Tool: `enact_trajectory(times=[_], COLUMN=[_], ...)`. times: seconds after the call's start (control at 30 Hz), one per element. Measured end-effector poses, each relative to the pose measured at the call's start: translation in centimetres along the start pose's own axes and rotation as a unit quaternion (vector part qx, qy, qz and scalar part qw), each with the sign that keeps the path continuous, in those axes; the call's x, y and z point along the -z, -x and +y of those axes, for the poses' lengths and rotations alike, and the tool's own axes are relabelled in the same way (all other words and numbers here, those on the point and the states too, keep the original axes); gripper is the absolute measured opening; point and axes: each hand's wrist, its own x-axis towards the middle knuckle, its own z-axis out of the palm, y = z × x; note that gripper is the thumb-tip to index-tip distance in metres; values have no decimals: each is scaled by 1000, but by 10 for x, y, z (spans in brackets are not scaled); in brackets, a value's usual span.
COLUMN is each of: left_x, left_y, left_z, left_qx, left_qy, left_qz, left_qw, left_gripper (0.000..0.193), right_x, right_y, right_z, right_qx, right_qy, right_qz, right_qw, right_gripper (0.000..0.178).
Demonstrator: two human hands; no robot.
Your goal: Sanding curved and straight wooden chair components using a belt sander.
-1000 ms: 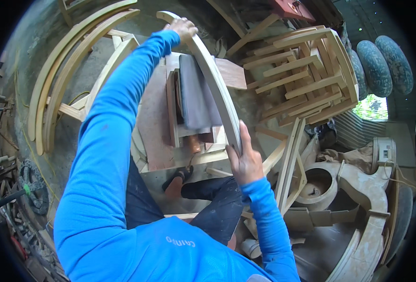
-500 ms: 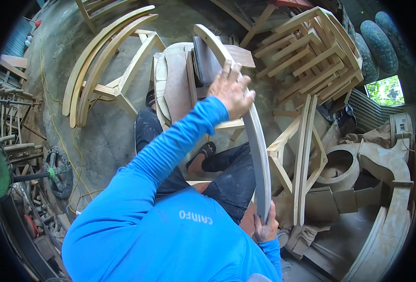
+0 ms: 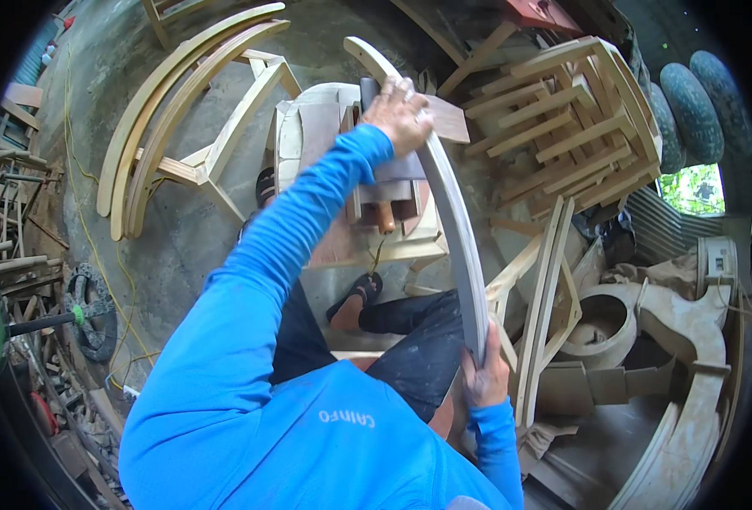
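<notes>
A long curved wooden piece [image 3: 449,191] slants from the low wooden stand in front of me down to my right thigh. My left hand [image 3: 400,117] lies over its upper part with the fingers curled across the wood; they are slightly smeared, and anything under the palm is hidden. Near the lower end, my right hand [image 3: 485,374] grips the piece, thumb on one side. Beneath and beside the left hand, a dark flat plate [image 3: 400,168] sits on the stand [image 3: 312,140]. An orange-brown wooden handle [image 3: 385,217] sticks out toward me below the plate.
Curved wooden rails [image 3: 167,110] lean on a frame at the left. Stacked slatted wooden parts [image 3: 576,119] stand at the far right. Close by my right are two upright strips [image 3: 544,314] and a round housing [image 3: 597,327]. A yellow cord [image 3: 95,238] crosses the floor.
My left hand has slid farther up the curved piece, away from me. The right hand and the piece's lower end have risen slightly. The wooden handle has come into sight.
</notes>
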Motion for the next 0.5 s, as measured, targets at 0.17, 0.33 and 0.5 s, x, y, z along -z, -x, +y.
enact_trajectory(times=[0.17, 0.33, 0.5], left_x=[-4, -10, -6], left_y=[-110, -201, -227], left_z=[-94, -187, -188], left_qx=[36, 128, 165], left_qy=[-27, -171, -145], left_qz=[-39, -72, -50], left_qw=[998, 974, 974], left_gripper=[50, 53, 56], right_x=[-39, -63, -101], right_y=[-163, -301, -387], right_z=[-9, -42, -53], right_qx=[41, 57, 65], right_qy=[-1, 33, 67], right_qz=[9, -42, -16], right_qw=[999, 997, 996], right_gripper=[74, 59, 50])
